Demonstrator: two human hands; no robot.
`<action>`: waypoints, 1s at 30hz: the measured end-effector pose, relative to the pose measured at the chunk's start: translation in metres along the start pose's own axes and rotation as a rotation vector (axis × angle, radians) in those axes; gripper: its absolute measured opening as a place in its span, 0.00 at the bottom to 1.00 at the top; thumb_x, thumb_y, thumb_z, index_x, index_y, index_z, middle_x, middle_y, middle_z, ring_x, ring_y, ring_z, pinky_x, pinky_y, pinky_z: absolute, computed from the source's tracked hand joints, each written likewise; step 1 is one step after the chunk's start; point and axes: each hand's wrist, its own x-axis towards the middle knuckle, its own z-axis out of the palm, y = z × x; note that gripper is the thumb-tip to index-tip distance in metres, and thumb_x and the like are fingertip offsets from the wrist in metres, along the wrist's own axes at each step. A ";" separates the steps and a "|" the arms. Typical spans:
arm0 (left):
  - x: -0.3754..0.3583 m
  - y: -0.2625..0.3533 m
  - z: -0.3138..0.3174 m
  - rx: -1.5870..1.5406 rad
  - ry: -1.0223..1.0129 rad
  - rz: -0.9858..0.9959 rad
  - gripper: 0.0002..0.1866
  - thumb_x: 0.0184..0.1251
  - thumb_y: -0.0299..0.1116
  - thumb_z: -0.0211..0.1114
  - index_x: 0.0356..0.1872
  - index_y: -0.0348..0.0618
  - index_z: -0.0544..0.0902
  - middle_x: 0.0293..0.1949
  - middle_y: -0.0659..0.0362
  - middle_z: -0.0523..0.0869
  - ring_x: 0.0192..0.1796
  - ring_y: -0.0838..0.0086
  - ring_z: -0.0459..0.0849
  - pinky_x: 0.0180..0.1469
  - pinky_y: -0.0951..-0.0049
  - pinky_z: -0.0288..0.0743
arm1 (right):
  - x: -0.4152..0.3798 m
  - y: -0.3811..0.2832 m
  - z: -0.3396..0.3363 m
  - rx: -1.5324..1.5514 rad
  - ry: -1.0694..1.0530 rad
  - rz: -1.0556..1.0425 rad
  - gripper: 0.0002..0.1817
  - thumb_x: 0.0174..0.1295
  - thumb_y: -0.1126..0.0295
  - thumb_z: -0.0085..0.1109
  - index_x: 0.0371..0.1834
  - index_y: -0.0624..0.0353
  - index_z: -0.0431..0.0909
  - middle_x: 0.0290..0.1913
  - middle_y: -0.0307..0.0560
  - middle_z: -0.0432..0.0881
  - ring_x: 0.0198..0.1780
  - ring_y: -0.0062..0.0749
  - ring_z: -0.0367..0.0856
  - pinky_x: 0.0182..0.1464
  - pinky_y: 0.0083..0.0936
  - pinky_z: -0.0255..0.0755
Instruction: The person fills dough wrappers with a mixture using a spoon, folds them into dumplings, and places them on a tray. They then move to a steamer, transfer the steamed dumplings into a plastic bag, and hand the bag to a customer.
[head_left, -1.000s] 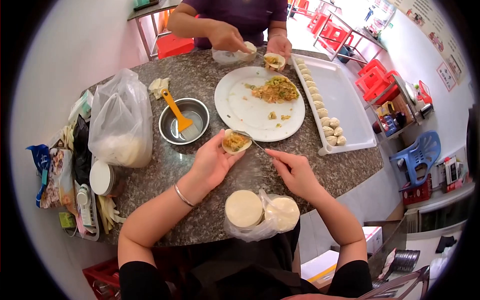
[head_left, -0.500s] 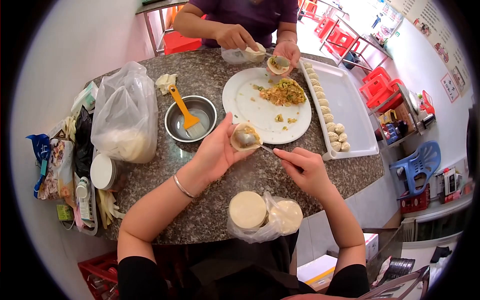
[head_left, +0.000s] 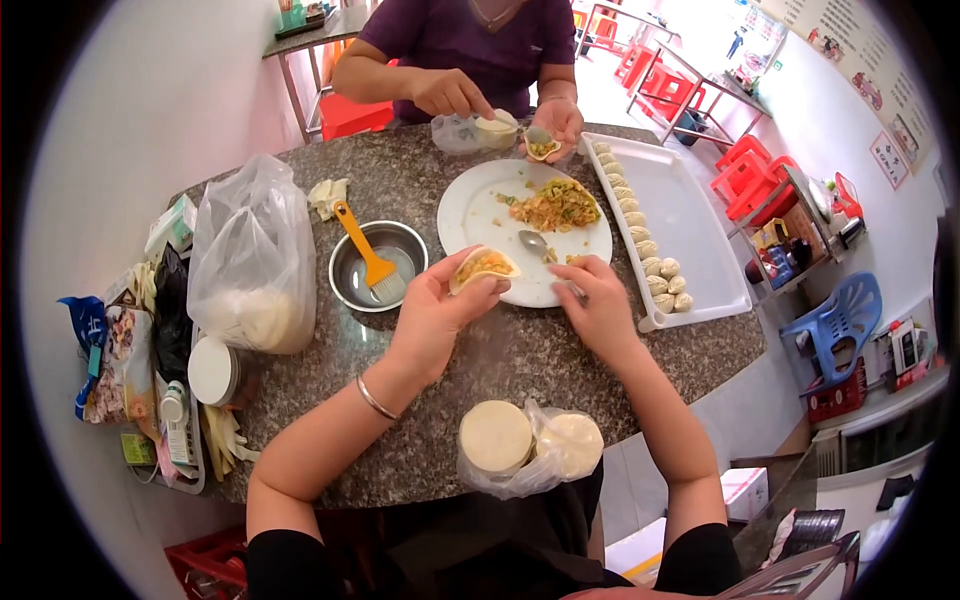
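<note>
In my left hand [head_left: 440, 315] lies a round dumpling wrapper [head_left: 484, 268], its edges curved up around orange and green filling. My right hand [head_left: 598, 305] is at the near right rim of the white plate [head_left: 470, 205], with fingers closed on the handle of a spoon [head_left: 536, 243]. The spoon's bowl rests over the plate, beside a mound of chopped filling [head_left: 560, 208]. The handle's end is hidden by my fingers. Closer to my body, two stacks of round wrappers [head_left: 496, 437] sit in a clear plastic bag.
A steel bowl [head_left: 342, 290] holds a yellow-handled brush [head_left: 367, 250]. A stuffed plastic bag [head_left: 250, 260] and a lidded jar [head_left: 213, 371] stand left. At right, a white tray [head_left: 690, 240] carries rows of dumplings [head_left: 637, 220]. Across the table, a person's hand [head_left: 455, 93] touches wrappers; their other holds a filled one.
The spoon has left the wrapper and moved over the plate with my right hand. My left hand has folded the wrapper's edges upward. The co-worker's hand has moved to their wrapper stack.
</note>
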 end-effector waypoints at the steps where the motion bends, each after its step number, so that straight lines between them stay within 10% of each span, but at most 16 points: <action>1: 0.000 0.001 0.000 0.009 -0.009 0.000 0.23 0.68 0.24 0.62 0.63 0.36 0.71 0.54 0.59 0.81 0.54 0.77 0.81 0.54 0.77 0.77 | 0.006 -0.016 -0.001 0.186 -0.083 0.109 0.11 0.59 0.70 0.63 0.45 0.57 0.84 0.40 0.49 0.81 0.44 0.42 0.81 0.47 0.30 0.75; 10: 0.002 -0.002 -0.004 0.313 0.027 0.427 0.23 0.65 0.24 0.66 0.62 0.36 0.74 0.55 0.56 0.81 0.56 0.74 0.80 0.56 0.76 0.77 | 0.036 -0.039 0.033 1.009 -0.037 0.249 0.11 0.61 0.71 0.64 0.43 0.66 0.83 0.39 0.44 0.86 0.42 0.23 0.82 0.47 0.22 0.72; 30: 0.005 -0.018 -0.011 0.409 0.033 0.456 0.10 0.65 0.19 0.64 0.46 0.33 0.83 0.54 0.51 0.80 0.54 0.72 0.82 0.56 0.76 0.77 | 0.022 -0.041 0.025 0.857 0.025 0.090 0.09 0.60 0.72 0.64 0.41 0.64 0.84 0.38 0.46 0.86 0.42 0.27 0.82 0.48 0.23 0.73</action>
